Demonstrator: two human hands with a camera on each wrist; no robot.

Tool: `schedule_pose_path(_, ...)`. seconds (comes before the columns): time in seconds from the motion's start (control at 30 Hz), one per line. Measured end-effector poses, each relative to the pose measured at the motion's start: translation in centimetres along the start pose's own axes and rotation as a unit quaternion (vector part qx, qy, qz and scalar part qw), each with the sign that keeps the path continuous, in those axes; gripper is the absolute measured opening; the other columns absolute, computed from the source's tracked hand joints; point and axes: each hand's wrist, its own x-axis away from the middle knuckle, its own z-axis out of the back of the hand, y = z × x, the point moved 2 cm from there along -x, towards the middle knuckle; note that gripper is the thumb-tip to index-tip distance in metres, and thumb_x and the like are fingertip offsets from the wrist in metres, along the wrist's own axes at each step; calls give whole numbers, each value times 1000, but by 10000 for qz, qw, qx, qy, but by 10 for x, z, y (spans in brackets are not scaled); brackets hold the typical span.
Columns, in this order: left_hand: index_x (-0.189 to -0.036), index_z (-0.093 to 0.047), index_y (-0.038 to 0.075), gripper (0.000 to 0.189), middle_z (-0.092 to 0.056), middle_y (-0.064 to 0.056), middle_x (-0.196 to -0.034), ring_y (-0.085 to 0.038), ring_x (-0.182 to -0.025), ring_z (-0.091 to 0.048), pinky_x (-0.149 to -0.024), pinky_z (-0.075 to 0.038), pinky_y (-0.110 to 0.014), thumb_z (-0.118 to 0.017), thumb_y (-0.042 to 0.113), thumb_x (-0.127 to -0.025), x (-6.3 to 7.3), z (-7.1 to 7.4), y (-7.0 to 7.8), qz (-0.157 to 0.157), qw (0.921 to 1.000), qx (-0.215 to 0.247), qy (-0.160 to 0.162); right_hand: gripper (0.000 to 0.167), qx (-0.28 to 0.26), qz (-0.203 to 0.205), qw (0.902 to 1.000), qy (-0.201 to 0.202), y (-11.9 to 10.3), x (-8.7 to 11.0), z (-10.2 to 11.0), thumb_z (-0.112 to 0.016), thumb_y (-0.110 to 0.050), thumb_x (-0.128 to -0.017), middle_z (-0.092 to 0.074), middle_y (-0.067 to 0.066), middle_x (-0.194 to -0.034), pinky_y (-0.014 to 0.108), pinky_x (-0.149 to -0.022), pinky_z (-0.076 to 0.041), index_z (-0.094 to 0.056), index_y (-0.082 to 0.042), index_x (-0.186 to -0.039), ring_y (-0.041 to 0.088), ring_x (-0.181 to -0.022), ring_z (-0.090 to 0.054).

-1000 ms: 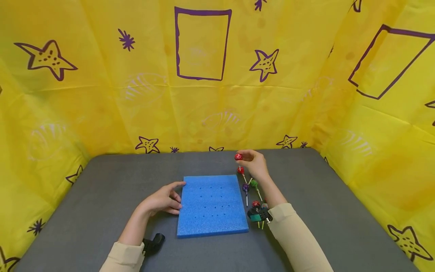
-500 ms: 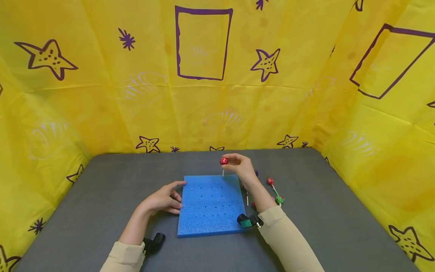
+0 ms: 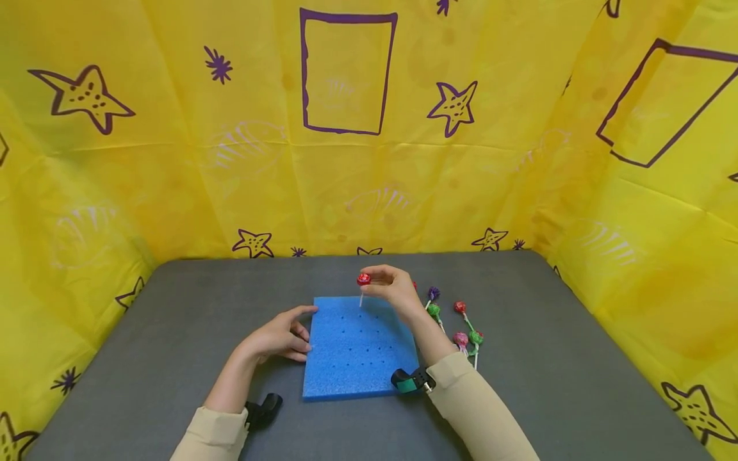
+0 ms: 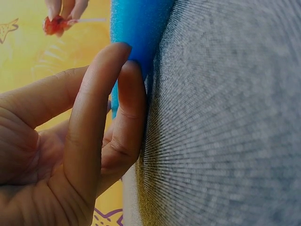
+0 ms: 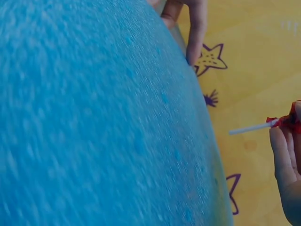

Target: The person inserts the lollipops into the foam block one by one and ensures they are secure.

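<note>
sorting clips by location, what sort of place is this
Probably a small curtained-off booth set up for recording: yellow printed cloth hangs around three sides of a grey tabletop, and black wrist devices are worn. What lies beyond the cloth isn't visible.

Left sleeve (image 3: pixel 207 442): plain beige cloth, ending in a broad, folded-looking cuff (image 3: pixel 220 422)
Right sleeve (image 3: pixel 481 406): matching beige, lightly creased near its end
Left camera (image 3: pixel 265 410): black, with a rounded, tube-like end
Right camera (image 3: pixel 412 379): black, curved; teal-green patch (image 3: pixel 407 385); small pale peg (image 3: pixel 428 387) near the sleeve
</note>
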Motion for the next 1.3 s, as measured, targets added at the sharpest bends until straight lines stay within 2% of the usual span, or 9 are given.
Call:
schedule_pose_path(0.13,-152,-32,11,75,-54,-13,-95,-18,-72,-63,-66,-63,-32,-66,-7,-87,-2,0,0,79,10000,-12,49,36,50,-4,10000,-26,1,-1,-7,-75,-1,-82,-71,12,-109,27,-82,-61,-68,-3,-117,9,-88,-69)
schedule_pose_path(0.37,-152,-32,11,75,-54,-13,-95,-18,-73,-63,-66,-63,-32,-66,-7,-87,-2,0,0,111,9999,-10,61,37,84,15,9997,-227,3,0,-18,-75,-2,-82,-70,21,-115,26,-80,-61,-68,-3,-118,8,-89,-69)
schedule_pose_path(0.6,-152,-31,11,75,-54,-14,-97,-19,-75,-62,-67,-63,-32,-65,-6,-88,-2,0,1,120,9999,-1,8,36,88,-68,9993,-361,8,0,-25,-75,-4,-84,-69,18,-117,27,-81,-60,-67,-5,-119,9,-94,-69)
schedule_pose_path(1.1,-152,-32,12,74,-55,-13,-96,-19,-74,-63,-67,-63,-32,-66,-5,-88,-2,-1,3,179,9998,-55,72,34,191,-22,9987,-465,12,1,-30,-74,-3,-84,-69,19,-118,27,-82,-60,-68,-3,-117,13,-95,-68)
schedule_pose_path(1.3,-152,-32,11,75,-55,-14,-95,-19,-74,-63,-67,-63,-33,-67,-4,-87,1,-1,2,90,9999,-37,58,35,355,20,9974,-624,13,2,-31,-74,-5,-85,-70,19,-119,28,-84,-60,-67,-2,-119,14,-96,-69)
